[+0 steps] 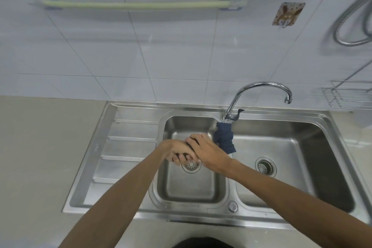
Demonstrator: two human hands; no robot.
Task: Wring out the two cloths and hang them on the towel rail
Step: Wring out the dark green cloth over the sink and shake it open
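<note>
Hands, left hand (177, 152) and right hand (205, 150), fingers clenched round dark cloth (188, 144) over sink (189, 195).

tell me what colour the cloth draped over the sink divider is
Dark navy blue. The cloth shows best in the head view, hanging below the tap.

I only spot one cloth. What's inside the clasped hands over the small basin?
A dark bit of cloth shows between the left hand and right hand; the rest is covered.
</note>
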